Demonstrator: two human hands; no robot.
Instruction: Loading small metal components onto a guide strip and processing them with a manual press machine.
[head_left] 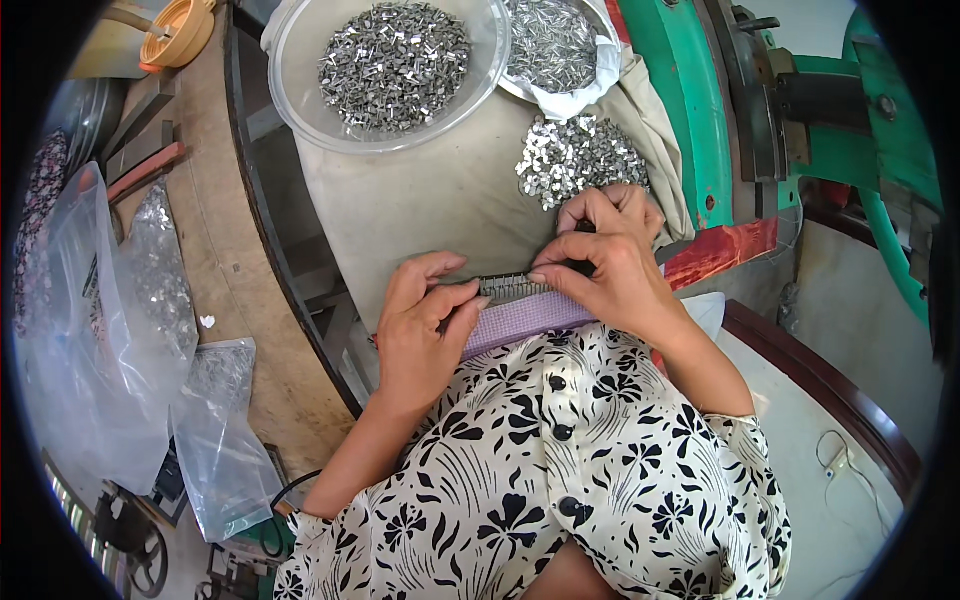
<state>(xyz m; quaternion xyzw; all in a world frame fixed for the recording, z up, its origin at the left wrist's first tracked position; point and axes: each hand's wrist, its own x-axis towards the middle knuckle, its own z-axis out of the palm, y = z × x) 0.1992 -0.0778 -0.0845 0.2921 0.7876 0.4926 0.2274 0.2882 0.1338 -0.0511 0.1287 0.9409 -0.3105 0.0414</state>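
A narrow dark-edged rack with a row of small metal pins [510,286] lies in front of me, along a purple checked pad [525,320]. My left hand [420,315] is closed on the rack's left end, thumb and fingers pinched together. At the other end is my right hand [615,260], its thumb and forefinger pinching close to the pins. What they pinch is too small to make out. Something dark shows under the right fingers, mostly hidden. Just beyond that hand, a loose pile of small shiny metal pieces [580,160] lies on the beige cloth [400,210].
A clear plastic tub [290,80] of small metal parts stands at the back, beside a lined bowl [600,80] of thin metal pins. Green machinery [690,100] rises at the right. On the wooden bench [225,220] at left lie plastic bags [125,350] and an orange container [185,35].
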